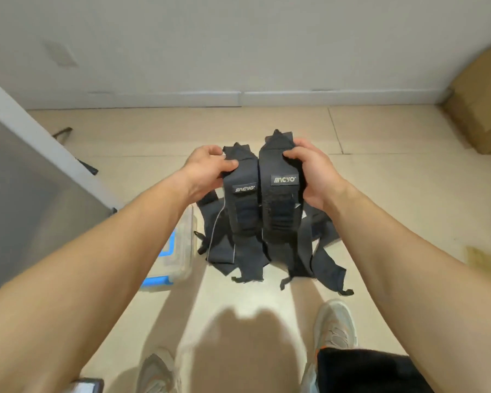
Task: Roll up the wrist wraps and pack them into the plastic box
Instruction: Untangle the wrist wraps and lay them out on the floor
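Beige tiled floor (380,194) meets a pale wall (238,38) — cardboard box (482,103) far right, perhaps a grey cabinet (17,180) left.

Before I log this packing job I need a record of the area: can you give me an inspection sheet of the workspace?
Surface: beige tiled floor.
Job's things: black wrist wraps unrolled, held side by side, tails hanging; clear plastic box with blue latches on the floor, partly hidden.
Clutter: cardboard box at far right.
Grippers: left hand grips one wrap's top, right hand grips the other's.
Cables: nothing seen.
Surroundings: pale wall, grey panel at left, person's sneakers.
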Motion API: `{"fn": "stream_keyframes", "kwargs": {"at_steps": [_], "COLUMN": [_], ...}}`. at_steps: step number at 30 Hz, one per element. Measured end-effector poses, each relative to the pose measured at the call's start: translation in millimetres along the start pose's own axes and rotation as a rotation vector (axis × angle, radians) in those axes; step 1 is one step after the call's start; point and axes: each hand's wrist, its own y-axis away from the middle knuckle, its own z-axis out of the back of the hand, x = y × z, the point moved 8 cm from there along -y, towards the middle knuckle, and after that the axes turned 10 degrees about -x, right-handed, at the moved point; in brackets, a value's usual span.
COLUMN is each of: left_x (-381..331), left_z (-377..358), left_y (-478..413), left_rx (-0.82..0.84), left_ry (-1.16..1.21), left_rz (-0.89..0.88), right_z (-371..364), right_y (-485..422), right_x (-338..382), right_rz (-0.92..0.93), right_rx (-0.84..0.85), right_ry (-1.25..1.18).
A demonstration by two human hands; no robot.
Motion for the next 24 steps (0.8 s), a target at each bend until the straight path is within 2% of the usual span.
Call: {"fn": "stream_keyframes", "kwargs": {"at_steps": [6,9,12,18,21,24], "left_x": [-61,-82,-87,-65,-56,-54], "left_z": [35,46,50,48,47,47], "left_y": [68,100,124,141,139,135], "left_rx": [0.067,0.027,0.024,0.04,0.036,0.025], "left_ry": [0.102,0.142,0.204,0.209,0.194,0.179], "left_rz": [-0.093,-0.198,-0.229,-0.186,-0.169,-0.174], "right_z": [-59,-73,-81,-74,-73,-77], "right_y": [63,93,112,122,115,115], "right_x": [85,97,91,70,63,62], "right_rz": [0.137,0.142,0.127,0.158,0.229,0.228], "right_rx": [0.225,0.323,0.387,0.212,0.108,0.133], "right_ry": [0.111,0.155,0.198,0.175,0.24,0.209]}}
